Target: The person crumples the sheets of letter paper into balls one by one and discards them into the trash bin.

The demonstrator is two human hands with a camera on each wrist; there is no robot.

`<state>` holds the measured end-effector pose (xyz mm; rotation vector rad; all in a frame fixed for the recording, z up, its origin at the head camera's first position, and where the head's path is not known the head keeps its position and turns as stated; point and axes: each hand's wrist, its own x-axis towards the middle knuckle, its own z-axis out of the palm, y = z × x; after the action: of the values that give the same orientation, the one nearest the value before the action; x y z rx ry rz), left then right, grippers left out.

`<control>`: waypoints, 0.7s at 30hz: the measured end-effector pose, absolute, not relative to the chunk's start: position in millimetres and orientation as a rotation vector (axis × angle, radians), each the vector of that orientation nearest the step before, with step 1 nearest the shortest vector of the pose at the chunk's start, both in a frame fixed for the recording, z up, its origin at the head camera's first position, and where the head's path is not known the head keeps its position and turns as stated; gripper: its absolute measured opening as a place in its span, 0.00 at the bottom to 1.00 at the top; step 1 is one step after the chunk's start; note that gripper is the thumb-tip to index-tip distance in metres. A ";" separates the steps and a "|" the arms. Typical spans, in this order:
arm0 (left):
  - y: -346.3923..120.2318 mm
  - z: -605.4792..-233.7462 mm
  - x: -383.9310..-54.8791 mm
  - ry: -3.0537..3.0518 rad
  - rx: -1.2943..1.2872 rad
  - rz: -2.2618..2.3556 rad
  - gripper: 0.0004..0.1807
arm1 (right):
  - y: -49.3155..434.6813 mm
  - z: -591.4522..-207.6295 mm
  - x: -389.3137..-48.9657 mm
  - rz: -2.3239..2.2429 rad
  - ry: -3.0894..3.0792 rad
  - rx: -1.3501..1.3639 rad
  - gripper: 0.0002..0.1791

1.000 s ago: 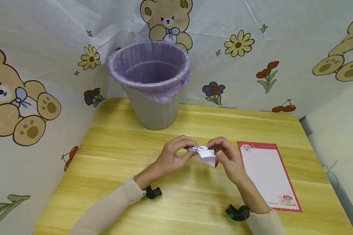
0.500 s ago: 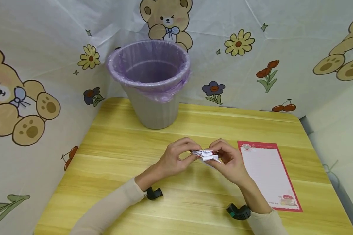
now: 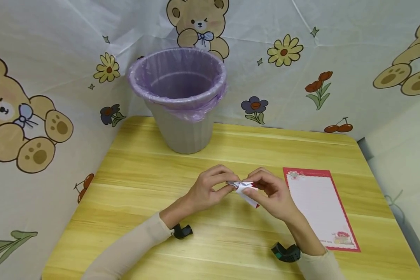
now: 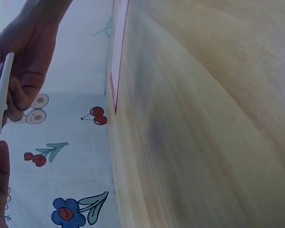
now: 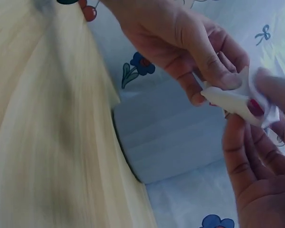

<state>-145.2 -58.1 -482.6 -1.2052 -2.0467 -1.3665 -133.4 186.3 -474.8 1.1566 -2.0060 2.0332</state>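
Observation:
A small piece of folded white paper (image 3: 246,195) with red edges is held between both hands above the table. The left hand (image 3: 210,186) pinches its gathered left end between thumb and fingers. On the other side the right hand (image 3: 273,194) holds it, thumb on the near face and fingers behind. In the right wrist view the crumpled folds of the paper (image 5: 235,102) show, with a red patch at one end. The left wrist view catches only an edge of the paper (image 4: 0,99). Fingers hide part of the folds.
A grey trash bin (image 3: 185,132) lined with a purple bag stands at the back left of the wooden table (image 3: 143,155). To the right of the hands lies a red-bordered sheet of notepaper (image 3: 318,206). A bear-patterned cloth (image 3: 252,19) hangs behind.
The paper was opened out more a second ago, then bunched up; now a flap hangs down toward the near side. The right thumb has shifted onto it, and the left hand has moved slightly right.

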 end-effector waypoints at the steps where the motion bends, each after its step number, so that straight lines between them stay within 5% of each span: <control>1: -57.9 -482.2 -144.9 -2.045 -1.202 -1.367 0.11 | 185.1 -475.2 -133.4 2.004 -1.997 1.152 0.16; 15: -56.8 -473.0 -142.6 -2.147 -1.146 -1.465 0.19 | 182.1 -473.3 -134.9 1.592 -1.988 1.062 0.01; 21: -57.7 -474.3 -139.2 -2.237 -1.062 -1.548 0.25 | 176.9 -472.6 -132.1 1.166 -2.015 1.017 0.15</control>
<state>-139.2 -57.7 -474.3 -1.0620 -2.2372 -1.5476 -132.1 176.9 -472.6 1.0171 -2.0154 1.1656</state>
